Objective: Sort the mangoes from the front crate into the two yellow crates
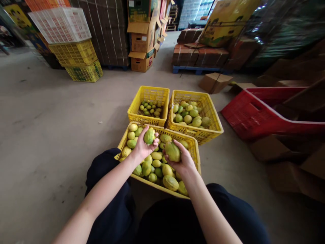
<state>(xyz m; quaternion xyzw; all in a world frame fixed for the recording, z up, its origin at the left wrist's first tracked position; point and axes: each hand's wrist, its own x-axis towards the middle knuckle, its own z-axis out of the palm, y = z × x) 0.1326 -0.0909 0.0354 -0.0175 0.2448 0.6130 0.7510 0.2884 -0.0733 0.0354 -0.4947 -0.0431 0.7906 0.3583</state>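
Note:
My left hand (145, 146) is closed round a small green-yellow fruit (149, 136). In my right hand (184, 159) lies a larger green-yellow fruit (173, 151), with the fingers wrapped round it. Both hands are above a yellow crate (198, 159) filled with green and yellow fruits (156, 156). Behind it stand two more yellow crates: the left one (148, 118) holds small fruits (151, 106), the right one (213, 130) larger fruits (188, 119).
A red crate (246, 115) with cardboard stands at the right. Stacked crates (73, 51) are at the back left, cardboard boxes (142, 42) at the back middle. A blue pallet (193, 70) bears bundled cardboard. My knees flank the front crate.

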